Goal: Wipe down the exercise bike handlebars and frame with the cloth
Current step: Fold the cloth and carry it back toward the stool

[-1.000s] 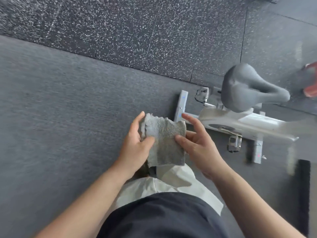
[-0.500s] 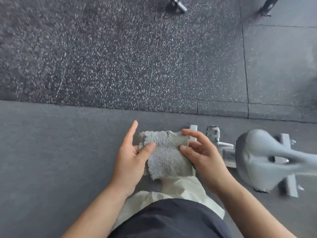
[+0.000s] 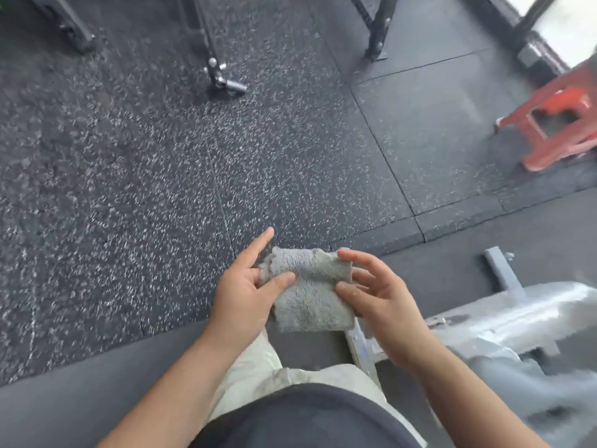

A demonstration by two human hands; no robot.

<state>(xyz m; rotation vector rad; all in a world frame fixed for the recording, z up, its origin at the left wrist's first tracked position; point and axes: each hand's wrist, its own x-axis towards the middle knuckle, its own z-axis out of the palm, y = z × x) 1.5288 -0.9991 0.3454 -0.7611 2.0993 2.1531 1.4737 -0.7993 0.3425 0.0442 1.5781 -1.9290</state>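
Note:
A small grey terry cloth [image 3: 311, 291] is held folded in front of my body, between both hands. My left hand [image 3: 244, 294] pinches its left edge with the thumb on top and the index finger pointing out straight. My right hand [image 3: 376, 292] pinches the right edge between thumb and fingers. The white frame of the exercise bike [image 3: 513, 313] lies blurred at the lower right, with its grey saddle [image 3: 529, 392] below it. The handlebars are out of view.
Speckled black rubber floor tiles [image 3: 155, 163] spread ahead, with a plain grey mat [image 3: 80, 392] under me. Black metal rack legs [image 3: 223, 76] stand at the top. A red plastic stool [image 3: 559, 124] sits at the upper right.
The view has tilted up and left, so the bike slid to the lower right and the rack legs and stool came into sight. Both hands kept hold of the cloth.

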